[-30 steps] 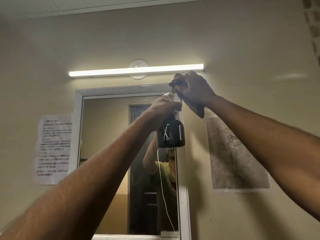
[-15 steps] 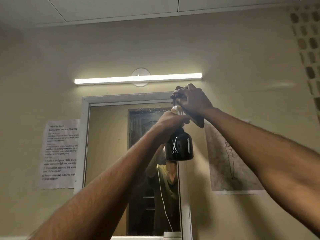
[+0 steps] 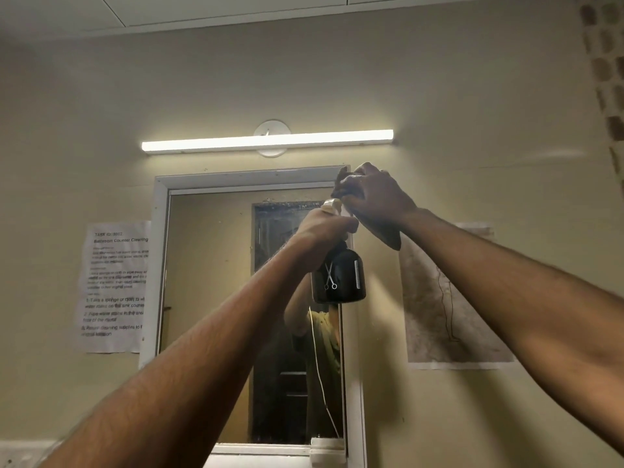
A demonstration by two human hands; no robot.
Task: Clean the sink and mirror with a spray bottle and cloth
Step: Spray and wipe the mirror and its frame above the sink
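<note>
My left hand (image 3: 326,228) grips the neck of a black spray bottle (image 3: 339,280) with a white scissors mark, held up in front of the mirror's right edge. The bottle's pale nozzle (image 3: 332,205) shows just above my fingers. My right hand (image 3: 371,197) is closed on a dark cloth (image 3: 388,238) at the mirror's top right corner, directly above the bottle; a flap of cloth hangs below the palm. The white-framed mirror (image 3: 216,298) reflects a person and a dark door. The sink is out of view.
A lit tube lamp (image 3: 266,141) runs above the mirror. A printed instruction sheet (image 3: 114,285) is taped to the wall on the left, a drawn paper (image 3: 449,309) on the right. A white ledge (image 3: 270,450) lies under the mirror.
The view has tilted up a little, so mirror, lamp and hands sit lower in the frame. Both hands stay together at the mirror's top right corner with the same grips.
</note>
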